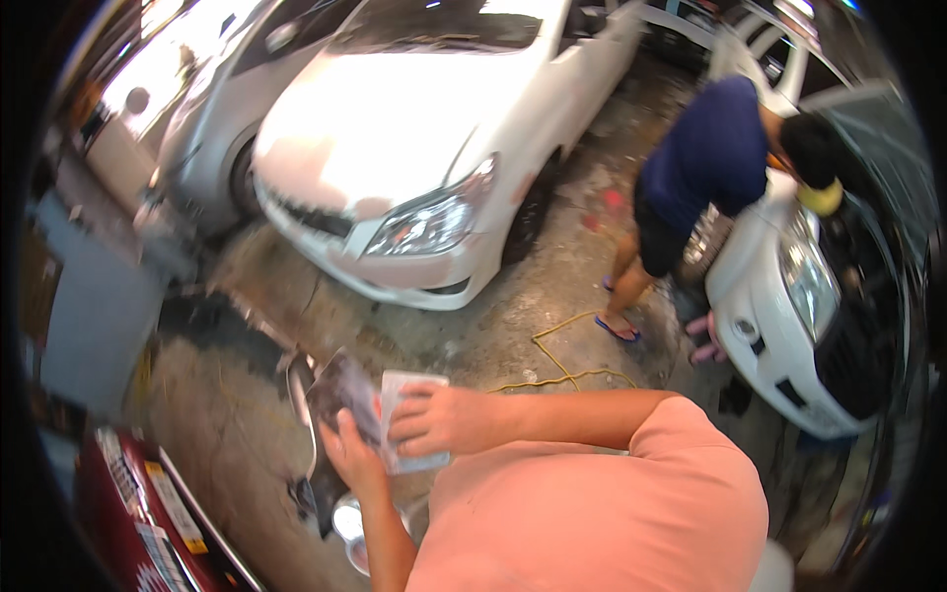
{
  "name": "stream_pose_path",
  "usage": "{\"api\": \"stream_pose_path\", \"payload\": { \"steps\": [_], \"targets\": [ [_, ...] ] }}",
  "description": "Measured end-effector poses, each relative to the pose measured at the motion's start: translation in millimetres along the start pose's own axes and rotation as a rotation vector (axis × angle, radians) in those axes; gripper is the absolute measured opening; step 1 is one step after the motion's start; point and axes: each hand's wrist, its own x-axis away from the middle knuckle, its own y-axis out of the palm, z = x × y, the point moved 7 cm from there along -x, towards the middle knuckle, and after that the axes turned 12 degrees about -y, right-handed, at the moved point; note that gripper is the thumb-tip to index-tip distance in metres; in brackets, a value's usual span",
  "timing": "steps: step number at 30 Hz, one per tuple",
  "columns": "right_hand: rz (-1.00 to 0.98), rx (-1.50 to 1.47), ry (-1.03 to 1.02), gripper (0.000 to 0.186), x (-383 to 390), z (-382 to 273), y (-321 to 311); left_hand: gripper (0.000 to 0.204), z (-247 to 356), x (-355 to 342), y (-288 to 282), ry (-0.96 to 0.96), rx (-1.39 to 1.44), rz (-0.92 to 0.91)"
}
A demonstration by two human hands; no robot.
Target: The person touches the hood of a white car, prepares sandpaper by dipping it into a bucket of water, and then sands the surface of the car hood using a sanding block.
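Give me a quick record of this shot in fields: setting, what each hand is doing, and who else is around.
Setting: concrete garage floor with a white car ahead
Left hand: holds a dark grey sheet
Right hand: presses a pale folded cloth or pad against that sheet
Other person: dark blue shirt, bent over a second white car at right
Floor item: yellow cord

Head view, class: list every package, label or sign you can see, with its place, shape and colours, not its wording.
Pale flat packet: centre, rectangular, whitish, under the right hand.
Dark sheet: beside it, glossy grey, in the left hand.
Stickers: lower left on the red box, white and yellow strips.
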Motion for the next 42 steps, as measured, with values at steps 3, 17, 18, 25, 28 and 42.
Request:
{"api": "stream_pose_path", "payload": {
  "steps": [3, 17, 18, 25, 28, 42],
  "targets": [
    [-0.038, -0.013, 0.084, 0.023, -2.4, -16.1, 4.4, 0.054, 15.7, 7.3, -15.0, 0.090, -0.062, 0.017],
    [0.265, -0.025, 0.297, 0.054, -44.1, -49.5, 48.9, 0.040, -46.4, 17.1, -92.6, -0.459, 0.458, -0.148],
    [0.195, 0.014, 0.326, 0.053, -36.7, -40.9, 50.4, 0.041, -48.1, 18.0, -100.2, -0.468, 0.453, -0.107],
    [-0.013, 0.281, 0.150, 0.043, -53.9, -50.6, 42.9, 0.042, -9.5, 19.5, -110.5, -0.190, 0.465, -0.194],
    [-0.069, 0.267, 0.140, 0.042, -73.1, -53.9, 40.6, 0.045, -9.4, 17.8, -111.0, -0.286, 0.390, -0.168],
    [-0.004, 0.070, 0.123, 0.033, -75.6, -55.1, 71.5, 0.057, 7.1, 5.6, -96.6, -0.064, 0.123, -0.161]
  ]
}}
